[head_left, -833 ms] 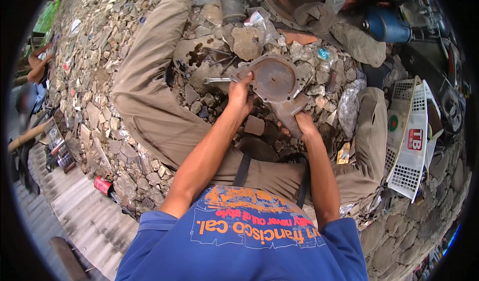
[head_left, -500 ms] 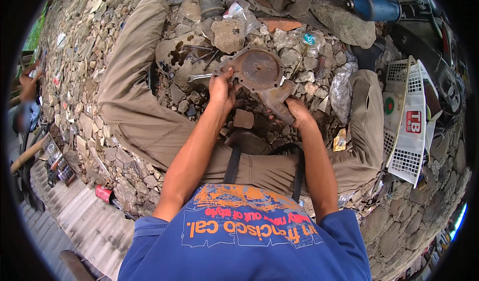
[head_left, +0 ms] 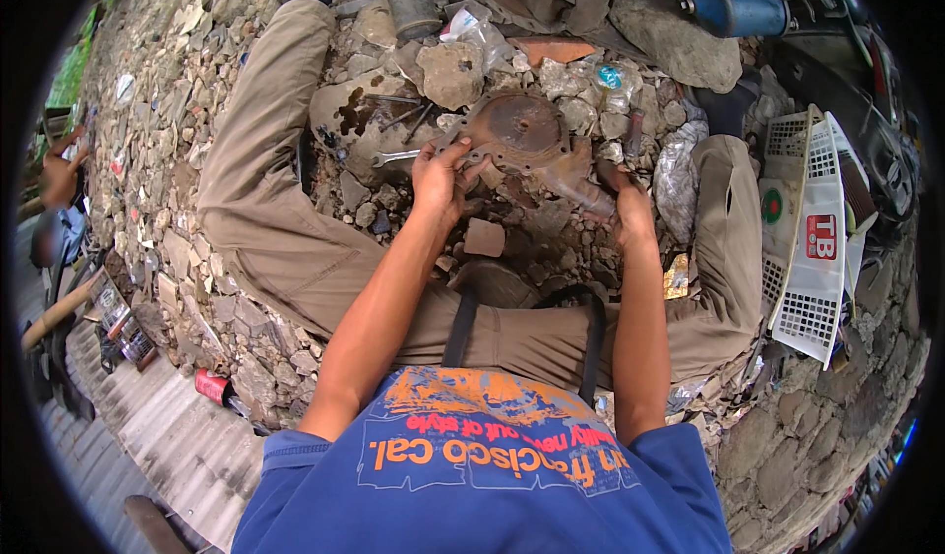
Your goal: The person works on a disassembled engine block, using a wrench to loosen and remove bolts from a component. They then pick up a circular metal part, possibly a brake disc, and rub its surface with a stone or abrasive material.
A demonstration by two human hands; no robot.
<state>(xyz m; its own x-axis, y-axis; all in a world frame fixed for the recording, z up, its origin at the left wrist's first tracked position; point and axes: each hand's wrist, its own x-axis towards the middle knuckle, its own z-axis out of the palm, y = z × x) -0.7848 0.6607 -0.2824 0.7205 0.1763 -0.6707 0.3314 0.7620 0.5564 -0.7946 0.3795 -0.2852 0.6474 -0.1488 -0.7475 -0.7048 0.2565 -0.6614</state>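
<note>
A rusty round metal housing (head_left: 517,126) with a bolt-hole flange and a pipe-like neck lies between my hands, low over the stones. My left hand (head_left: 440,173) is closed on the flange at its left edge, thumb on top. My right hand (head_left: 630,200) grips the end of the neck on the right; some of its fingers are hidden beneath. Just left of my left hand, a silver wrench (head_left: 396,158) rests on a flat stone (head_left: 345,126) with dark oily stains. Several thin dark metal rods or bolts (head_left: 399,118) lie on that same stone.
Loose rubble surrounds my spread legs. A large rock (head_left: 679,37) and a blue metal cylinder (head_left: 733,3) are at the far right. White plastic crates (head_left: 812,249) stand right of my knee. Corrugated sheeting (head_left: 167,416) and a red can (head_left: 212,387) are at lower left. Another person's hand (head_left: 61,175) shows far left.
The housing has turned and tipped lower, its neck swinging out to the right. My right hand has moved right and slightly up with the neck; my left hand has stayed at the flange.
</note>
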